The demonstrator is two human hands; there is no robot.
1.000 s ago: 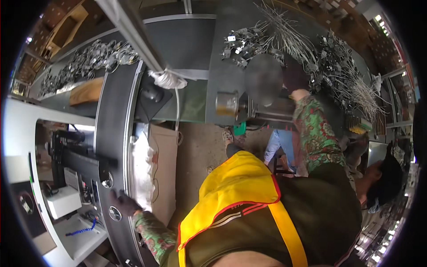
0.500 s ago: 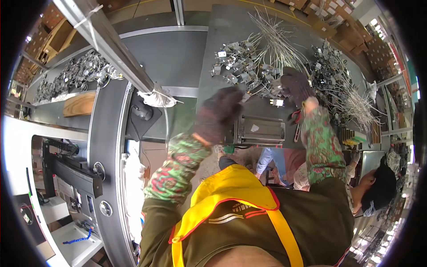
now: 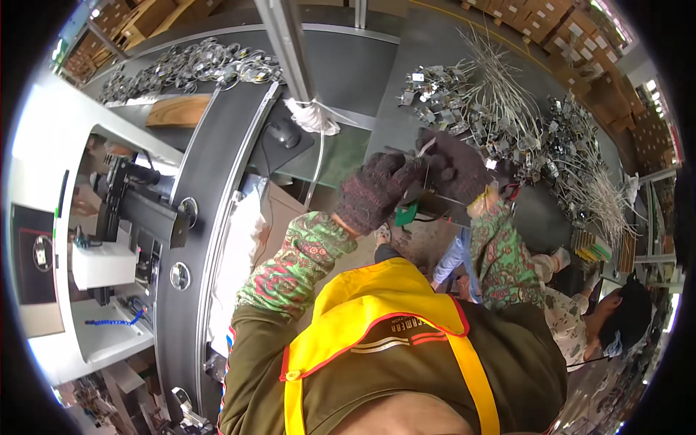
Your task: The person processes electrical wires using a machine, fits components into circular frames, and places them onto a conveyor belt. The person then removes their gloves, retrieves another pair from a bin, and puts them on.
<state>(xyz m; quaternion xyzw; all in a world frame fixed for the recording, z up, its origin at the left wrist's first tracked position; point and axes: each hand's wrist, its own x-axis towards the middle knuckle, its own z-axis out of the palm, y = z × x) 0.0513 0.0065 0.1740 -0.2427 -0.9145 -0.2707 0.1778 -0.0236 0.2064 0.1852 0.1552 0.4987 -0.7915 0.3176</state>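
Observation:
My left hand (image 3: pixel 377 190), in a dark knitted glove, is closed above the near edge of the table. Whatever its fingers may hold is hidden. Close beside it, my right hand (image 3: pixel 458 170), gloved alike, is closed too. A thin pale strip, perhaps a cable end (image 3: pixel 426 147), sticks out at its fingertips. Beyond the hands lies a heap of small metal-cased connectors with cables (image 3: pixel 442 98). A second heap of connectors (image 3: pixel 573 127) lies to the right of it. The gloves mostly cover the metal fixture at the table edge.
A metal post (image 3: pixel 290 58) with white wrapping (image 3: pixel 312 116) rises at the left. Past it are a computer mouse (image 3: pixel 281 134), a conveyor belt (image 3: pixel 196 159) and coiled cables (image 3: pixel 196 61). A co-worker (image 3: pixel 580 312) sits at the right. Stacked cartons (image 3: pixel 565 36) stand far back.
My hands have come together; the right moved from the connector heap toward the left. The view has turned, so the surroundings sit farther right.

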